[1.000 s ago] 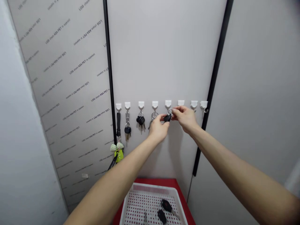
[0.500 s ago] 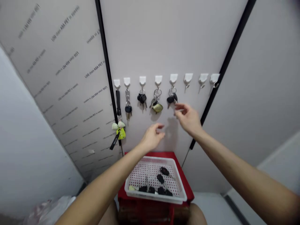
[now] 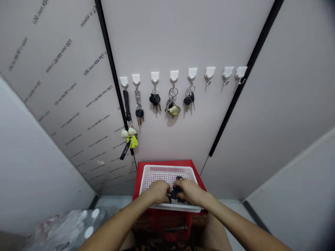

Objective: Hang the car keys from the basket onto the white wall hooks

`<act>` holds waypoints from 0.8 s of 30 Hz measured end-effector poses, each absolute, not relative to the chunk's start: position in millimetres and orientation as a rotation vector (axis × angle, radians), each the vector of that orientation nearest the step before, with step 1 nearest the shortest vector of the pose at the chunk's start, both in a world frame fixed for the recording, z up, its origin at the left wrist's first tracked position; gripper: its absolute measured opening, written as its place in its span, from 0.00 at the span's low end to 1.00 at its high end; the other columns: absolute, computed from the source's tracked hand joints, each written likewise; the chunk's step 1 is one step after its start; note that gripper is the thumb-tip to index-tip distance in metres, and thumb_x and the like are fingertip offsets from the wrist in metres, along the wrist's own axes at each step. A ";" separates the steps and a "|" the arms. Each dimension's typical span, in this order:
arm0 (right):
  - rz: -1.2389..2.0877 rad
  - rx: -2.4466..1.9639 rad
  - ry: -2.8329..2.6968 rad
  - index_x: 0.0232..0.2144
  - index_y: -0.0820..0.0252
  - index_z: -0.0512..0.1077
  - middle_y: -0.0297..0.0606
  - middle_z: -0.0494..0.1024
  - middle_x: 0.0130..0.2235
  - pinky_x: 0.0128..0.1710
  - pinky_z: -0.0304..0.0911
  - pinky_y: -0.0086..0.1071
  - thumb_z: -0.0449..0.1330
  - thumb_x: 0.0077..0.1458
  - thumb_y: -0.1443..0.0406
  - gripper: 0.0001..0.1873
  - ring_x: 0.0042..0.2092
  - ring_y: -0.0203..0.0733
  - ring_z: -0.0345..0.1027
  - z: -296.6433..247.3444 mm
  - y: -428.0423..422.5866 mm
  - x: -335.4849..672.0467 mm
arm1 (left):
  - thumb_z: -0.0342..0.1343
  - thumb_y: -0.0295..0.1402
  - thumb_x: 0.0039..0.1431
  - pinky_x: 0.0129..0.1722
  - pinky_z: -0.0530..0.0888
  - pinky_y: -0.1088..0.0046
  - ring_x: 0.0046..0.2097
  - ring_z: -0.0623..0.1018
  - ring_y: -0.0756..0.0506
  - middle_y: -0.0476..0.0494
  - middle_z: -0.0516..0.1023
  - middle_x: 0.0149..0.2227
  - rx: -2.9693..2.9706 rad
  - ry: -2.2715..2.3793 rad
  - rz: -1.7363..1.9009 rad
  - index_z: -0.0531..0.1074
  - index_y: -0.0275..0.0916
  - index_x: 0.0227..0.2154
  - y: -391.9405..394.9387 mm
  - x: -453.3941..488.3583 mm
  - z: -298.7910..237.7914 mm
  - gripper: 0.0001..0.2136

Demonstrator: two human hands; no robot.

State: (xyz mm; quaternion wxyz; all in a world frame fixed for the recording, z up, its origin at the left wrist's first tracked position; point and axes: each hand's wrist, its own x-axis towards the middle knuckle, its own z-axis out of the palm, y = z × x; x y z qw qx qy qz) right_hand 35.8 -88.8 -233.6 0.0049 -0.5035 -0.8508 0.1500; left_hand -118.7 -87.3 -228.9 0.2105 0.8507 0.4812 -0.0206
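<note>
Both hands have dropped from the hook row down into the basket, and the view has tipped lower, so the hooks sit higher in the frame. Left hand (image 3: 158, 191) and right hand (image 3: 190, 191) lie side by side, backs up, over the near end of the white perforated basket (image 3: 167, 168), which rests on a red crate (image 3: 137, 177). A black key fob (image 3: 176, 192) sits between them, touched by the curled fingers (image 3: 181, 185) of the right hand and just beside the left fingertips (image 3: 166, 190). Fingers on both hands are bent downward, not spread. Whether either hand is clenched on the fob cannot be told, as the hands hide most of it. Other dark key parts show under and beside the hands, too covered to count. Above, eight white hooks (image 3: 174, 76) run in a row across the wall. From left: black strap (image 3: 127, 104) with a yellow-green tag (image 3: 132, 142), then a black-headed key (image 3: 139, 113), a black key pair (image 3: 155, 99), a ring with a brass-coloured fob (image 3: 174, 111), and a black key set (image 3: 188, 101) on the fifth hook. A printed panel (image 3: 65, 69) forms the left wall. Plastic-wrapped bottles (image 3: 78, 226) stand low at left.
</note>
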 end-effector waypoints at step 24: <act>0.543 -1.392 -1.803 0.26 0.62 0.65 0.35 0.68 0.27 0.29 0.55 0.27 0.53 0.39 0.63 0.09 0.28 0.34 0.60 -201.2 -81.2 11.0 | 0.51 0.25 0.36 0.24 0.65 0.79 0.22 0.67 0.56 0.54 0.64 0.20 0.960 0.941 1.126 0.59 0.35 0.25 -63.5 -106.3 -198.4 0.09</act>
